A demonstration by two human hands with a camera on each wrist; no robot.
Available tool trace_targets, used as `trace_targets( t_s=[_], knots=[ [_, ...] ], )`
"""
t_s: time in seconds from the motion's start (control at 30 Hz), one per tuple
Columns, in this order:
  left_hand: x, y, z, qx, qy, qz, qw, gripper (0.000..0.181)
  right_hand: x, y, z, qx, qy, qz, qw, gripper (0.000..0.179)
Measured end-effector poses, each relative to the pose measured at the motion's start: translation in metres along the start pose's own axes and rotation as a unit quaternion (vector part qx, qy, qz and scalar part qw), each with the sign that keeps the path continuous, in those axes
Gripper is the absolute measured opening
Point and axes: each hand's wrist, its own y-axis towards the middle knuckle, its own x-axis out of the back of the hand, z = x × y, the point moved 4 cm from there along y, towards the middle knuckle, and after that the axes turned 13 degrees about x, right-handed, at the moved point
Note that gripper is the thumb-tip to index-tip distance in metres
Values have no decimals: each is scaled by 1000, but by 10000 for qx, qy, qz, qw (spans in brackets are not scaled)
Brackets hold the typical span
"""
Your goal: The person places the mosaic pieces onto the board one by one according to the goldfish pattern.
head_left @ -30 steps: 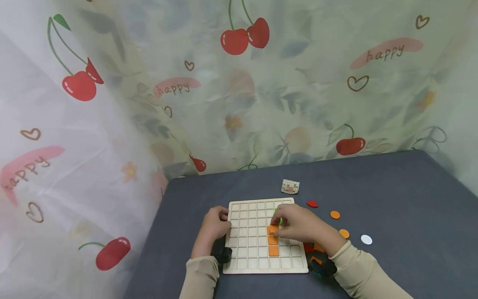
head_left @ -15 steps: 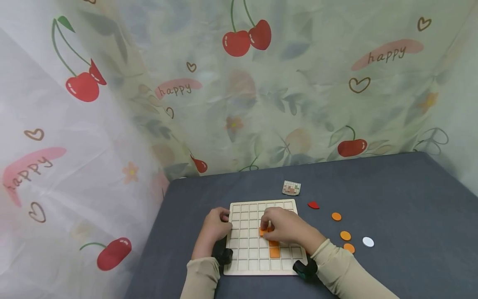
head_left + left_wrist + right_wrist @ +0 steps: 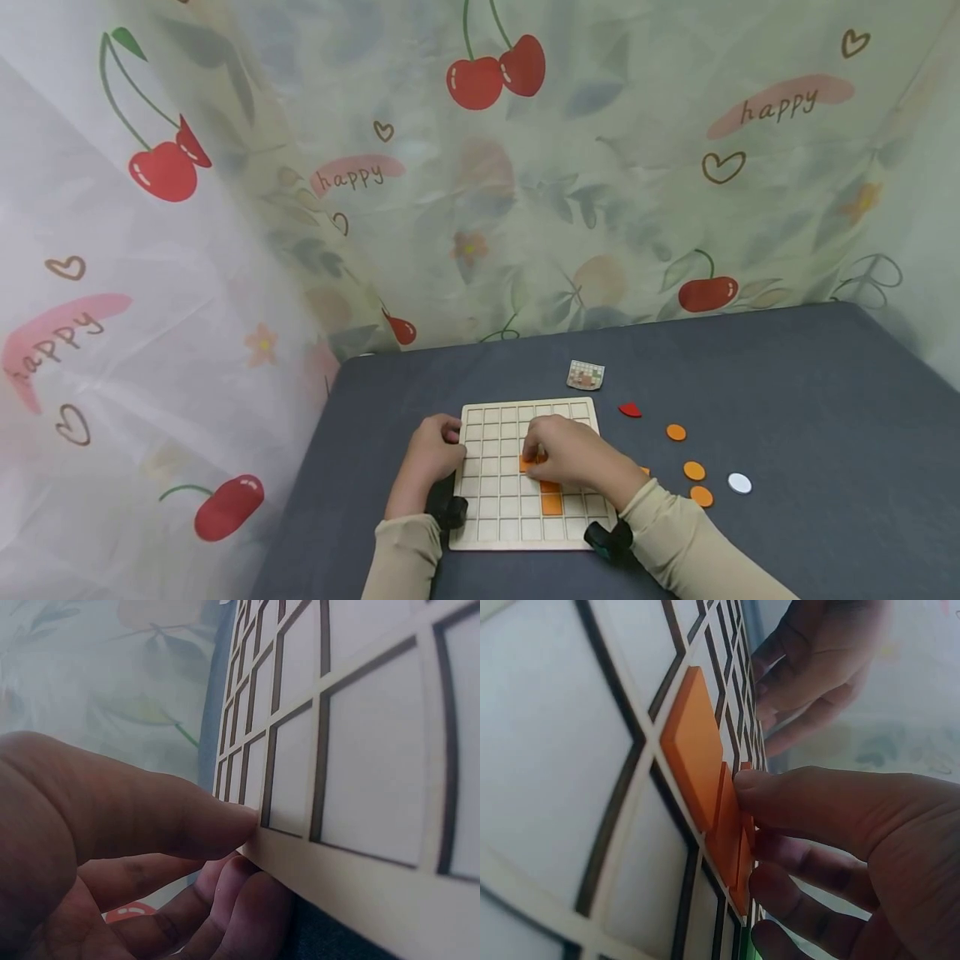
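Note:
A pale wooden grid board (image 3: 495, 521) lies on the table. At its left edge my left hand (image 3: 432, 454) grips the rim; in the left wrist view the thumb (image 3: 217, 825) presses on top, with fingertips below the edge. Over the middle of the grid, my right hand (image 3: 573, 454) pinches an orange square tile (image 3: 525, 464) at a cell. More orange tiles (image 3: 551, 504) sit in the column just right of it, partly covered by the hand. The right wrist view shows the orange tiles (image 3: 694, 750) in their cells and a sliver of green (image 3: 747, 945) beyond.
A small patterned card (image 3: 586, 375) lies behind the board. To the right are a red piece (image 3: 630, 410), several orange discs (image 3: 693, 471) and a white disc (image 3: 739, 483). A patterned curtain (image 3: 525, 208) hangs along the table's back edge.
My right hand has moved left with the orange tile, from the orange column to the neighbouring cell, and has barely moved over the last half second. The left hand stays at the board's edge.

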Motion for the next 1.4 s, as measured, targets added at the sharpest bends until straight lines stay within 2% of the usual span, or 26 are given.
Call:
trace_targets(
  t_s=[0.5, 0.7, 0.9, 1.1, 1.27, 1.4],
  knots=[
    [-1, -3, -2, 25, 1, -25, 10000, 47, 2, -3, 1, 162, -155, 1, 9997, 8],
    [0, -3, -3, 28, 5, -41, 10000, 47, 17, -10, -4, 292, -72, -141, 9994, 7],
    [0, -2, -3, 71, 25, -57, 10000, 46, 46, -32, -16, 290, 241, -314, 9988, 12],
    [-1, -4, -3, 154, 6, -84, 9998, 47, 66, -57, -30, 87, 154, -416, 9990, 14],
    [0, -6, -5, 132, -30, -82, 9999, 47, 71, -80, -39, -125, 86, -244, 9996, 14],
    [1, -7, -6, 52, -22, -35, 10000, 47, 71, -98, -43, -365, -178, 14, 9992, 16]
  ],
)
